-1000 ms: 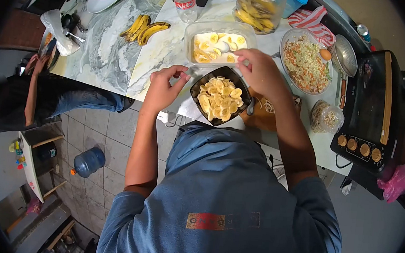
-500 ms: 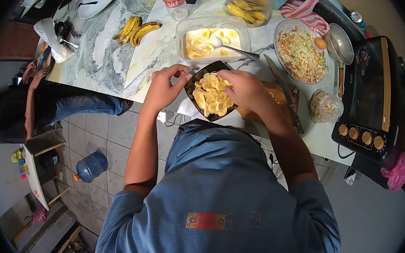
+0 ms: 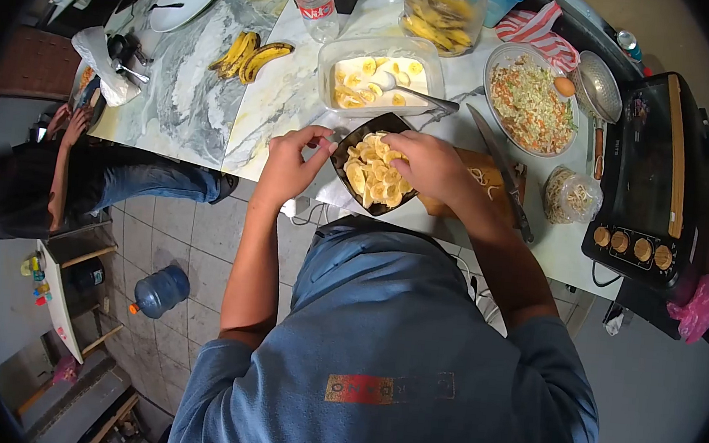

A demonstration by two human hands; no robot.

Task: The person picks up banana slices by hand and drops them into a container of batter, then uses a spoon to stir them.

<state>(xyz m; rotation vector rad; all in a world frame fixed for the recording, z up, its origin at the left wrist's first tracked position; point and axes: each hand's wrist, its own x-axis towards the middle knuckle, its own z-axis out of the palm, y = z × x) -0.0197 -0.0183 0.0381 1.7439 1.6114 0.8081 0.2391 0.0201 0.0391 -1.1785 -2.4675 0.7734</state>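
A dark square bowl (image 3: 349, 143) heaped with banana slices (image 3: 376, 173) stands at the counter's front edge. My right hand (image 3: 431, 167) reaches over its right side, fingers closed together on the slices at the top of the heap. At the bowl's left rim is my left hand (image 3: 292, 165), fingers curled and thumb tip close to the forefinger; whatever lies between them is too small to make out. Just behind, a clear plastic container (image 3: 327, 71) holds a white creamy layer with banana slices, and a spoon (image 3: 420, 95) rests in it.
A knife (image 3: 499, 162) lies across the wooden cutting board (image 3: 457, 205) on the right. Beyond are a bowl of chopped vegetables (image 3: 529, 106) with an egg, a bagged food (image 3: 572, 194) and a toaster oven (image 3: 641, 171). Bananas (image 3: 251, 56) lie left. Another person (image 3: 30, 168) stands far left.
The view has shifted slightly, so the counter items sit a little further right and lower. Both hands stay at the bowl, the right one still on the banana slices.
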